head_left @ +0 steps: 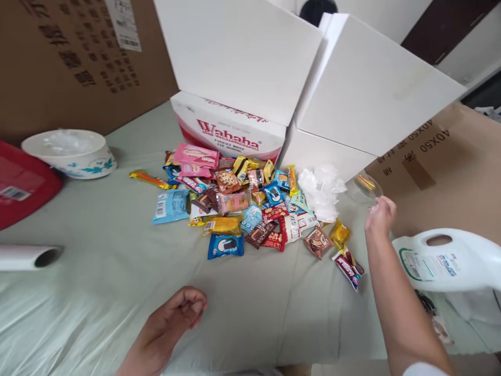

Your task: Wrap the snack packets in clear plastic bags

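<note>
A heap of several wrapped snacks (pixel 238 206) lies in the middle of the pale green table cover (pixel 97 292). My right hand (pixel 379 215) is stretched out at the right of the heap, gripping a clear plastic bag (pixel 364 188) with a yellow-wrapped snack inside. Crumpled clear plastic (pixel 323 190) lies just left of that bag. My left hand (pixel 172 324) rests near the table's front edge, fingers curled, holding nothing.
Open white cardboard boxes (pixel 235 130) stand behind the heap, one printed "Wahaha". A white bowl (pixel 68 154) and a red lid (pixel 19 183) sit at the left, a white roll (pixel 27 257) below them. A white jug (pixel 450 261) stands at the right.
</note>
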A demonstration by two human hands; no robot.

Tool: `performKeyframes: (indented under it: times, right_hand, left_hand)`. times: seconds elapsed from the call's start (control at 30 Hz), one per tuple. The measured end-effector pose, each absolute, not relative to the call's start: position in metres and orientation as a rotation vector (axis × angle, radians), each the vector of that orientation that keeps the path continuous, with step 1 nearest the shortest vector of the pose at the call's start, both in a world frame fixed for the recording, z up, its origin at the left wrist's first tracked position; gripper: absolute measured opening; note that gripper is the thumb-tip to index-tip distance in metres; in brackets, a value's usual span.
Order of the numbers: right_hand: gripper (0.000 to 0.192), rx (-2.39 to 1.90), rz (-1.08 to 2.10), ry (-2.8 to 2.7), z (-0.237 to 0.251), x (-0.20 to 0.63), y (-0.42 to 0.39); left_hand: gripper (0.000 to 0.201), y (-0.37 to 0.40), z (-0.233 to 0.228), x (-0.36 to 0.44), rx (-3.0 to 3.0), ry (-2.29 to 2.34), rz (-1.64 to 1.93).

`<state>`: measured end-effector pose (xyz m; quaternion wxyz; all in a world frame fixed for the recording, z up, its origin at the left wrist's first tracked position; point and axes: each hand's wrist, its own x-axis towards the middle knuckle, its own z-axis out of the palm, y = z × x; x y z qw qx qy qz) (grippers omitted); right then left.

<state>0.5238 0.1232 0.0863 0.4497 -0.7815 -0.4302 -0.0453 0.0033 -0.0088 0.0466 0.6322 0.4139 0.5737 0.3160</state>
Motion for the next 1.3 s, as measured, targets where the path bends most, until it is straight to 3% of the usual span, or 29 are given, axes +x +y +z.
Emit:
performKeyframes:
  times: [0.03, 0.17, 0.23, 0.3, 0.4, 0.63, 0.83, 1.1, 1.3]
  right_hand:
    - [0.047, -1.87, -0.041, -1.031, 0.081, 0.497, 0.107]
    - [0.023, -1.291, 0.872, -0.812, 0.055, 0.358, 0.038]
    - [0.02, -1.171, 1.049, -0.68, 0.045, 0.293, 0.018]
    - [0.022, -1.101, 1.152, -0.552, 0.038, 0.247, 0.012]
    - [0.026, -1.087, 1.216, -0.484, 0.032, 0.226, 0.018]
    - [0.046, -1.265, 1.393, -0.622, 0.034, 0.261, 0.011]
    - [0.033, -1.372, 1.448, -0.689, 0.034, 0.255, 0.0]
    - [0.036, -1.394, 1.274, -0.719, 0.037, 0.243, 0.014]
    - [0.039, -1.27, 1.342, -0.471, 0.034, 0.257, 0.019]
  left_hand:
    - [0.052, -0.006, 0.048, 0.008, 0.966, 1.268, 0.72]
    - [0.042, 0.016, 0.049, 0.044, 1.079, 0.988, 0.718]
    - [0.041, 0.03, 0.043, 0.069, 1.096, 0.889, 0.745]
    - [0.051, 0.043, 0.032, 0.092, 1.052, 0.805, 0.764]
    - [0.051, 0.057, 0.014, 0.108, 0.98, 0.725, 0.771]
    - [0.048, 0.067, -0.002, 0.096, 1.0, 0.739, 0.893]
    - [0.048, 0.071, -0.005, 0.097, 0.959, 0.752, 0.953]
    - [0.038, 0.071, 0.002, 0.093, 1.172, 0.843, 1.083]
    - [0.045, 0.075, 0.006, 0.087, 0.739, 0.67, 0.945]
